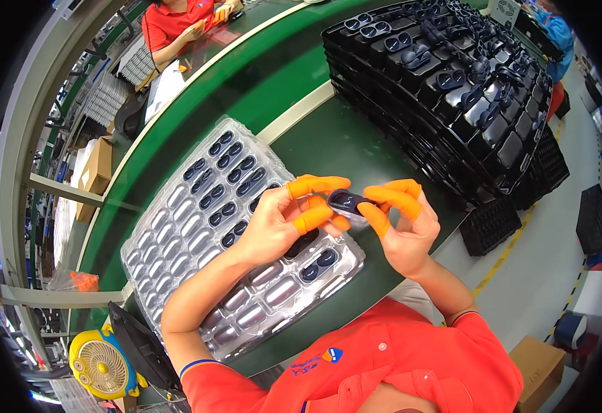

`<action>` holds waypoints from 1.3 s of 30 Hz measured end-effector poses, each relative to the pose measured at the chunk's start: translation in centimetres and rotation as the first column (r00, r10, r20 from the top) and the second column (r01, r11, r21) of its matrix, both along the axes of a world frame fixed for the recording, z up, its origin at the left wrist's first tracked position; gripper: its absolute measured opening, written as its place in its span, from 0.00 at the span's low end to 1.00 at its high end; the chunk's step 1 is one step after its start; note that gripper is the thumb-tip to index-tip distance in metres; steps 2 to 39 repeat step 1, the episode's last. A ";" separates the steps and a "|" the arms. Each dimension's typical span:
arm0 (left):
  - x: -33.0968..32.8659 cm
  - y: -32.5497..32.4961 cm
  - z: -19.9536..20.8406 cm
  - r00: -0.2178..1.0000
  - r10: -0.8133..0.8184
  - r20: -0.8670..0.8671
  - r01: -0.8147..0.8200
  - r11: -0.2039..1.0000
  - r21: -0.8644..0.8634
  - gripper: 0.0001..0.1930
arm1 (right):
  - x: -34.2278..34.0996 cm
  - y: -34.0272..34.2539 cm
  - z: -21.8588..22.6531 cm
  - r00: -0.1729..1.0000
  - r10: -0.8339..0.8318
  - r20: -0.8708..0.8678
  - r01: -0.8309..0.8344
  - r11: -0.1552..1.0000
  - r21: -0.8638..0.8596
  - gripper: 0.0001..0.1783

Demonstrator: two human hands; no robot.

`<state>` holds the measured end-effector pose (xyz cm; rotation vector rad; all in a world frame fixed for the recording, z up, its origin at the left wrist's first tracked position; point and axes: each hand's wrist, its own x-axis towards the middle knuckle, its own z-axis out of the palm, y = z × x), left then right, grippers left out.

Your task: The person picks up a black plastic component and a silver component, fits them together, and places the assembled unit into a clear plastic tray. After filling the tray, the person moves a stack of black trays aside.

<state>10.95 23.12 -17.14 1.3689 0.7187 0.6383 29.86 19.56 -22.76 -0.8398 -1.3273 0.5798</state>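
Between both hands, above the right edge of a clear plastic tray (348, 267), is a small oval case piece (346, 201) with a dark recessed face and a paler, shiny underside. My left hand (278, 219) pinches its left end. My right hand (405, 224) grips its right end with thumb and fingers. Orange finger cots cover fingertips on both hands. Similar dark pieces with paired round recesses (319, 265) lie in several pockets along the tray's far and right sides. Silvery oval pockets fill the rest of the tray; my left forearm hides part of them.
Tall stacked black trays (411, 131) holding similar dark pieces stand at the far right. A green conveyor belt (287, 79) runs behind the tray. Across it, a person in red (184, 27) works. A yellow fan (105, 365) sits lower left; a cardboard box (536, 372) is lower right.
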 end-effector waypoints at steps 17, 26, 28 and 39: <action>-0.1 0.0 -0.3 0.999 -0.035 0.016 0.035 0.999 0.012 0.22 | 0.1 -0.1 0.0 0.998 0.003 0.061 -0.004 1.000 0.020 0.17; -0.1 0.0 -0.3 0.999 -0.035 0.016 0.035 0.999 0.012 0.22 | 0.1 -0.1 0.0 0.998 0.003 0.061 -0.004 1.000 0.020 0.17; -0.1 0.0 -0.3 0.999 -0.035 0.016 0.035 0.999 0.012 0.22 | 0.1 -0.1 0.0 0.998 0.003 0.061 -0.004 1.000 0.020 0.17; -0.1 0.0 -0.3 0.999 -0.035 0.016 0.035 0.999 0.012 0.22 | 0.1 -0.1 0.0 0.998 0.003 0.061 -0.004 1.000 0.020 0.17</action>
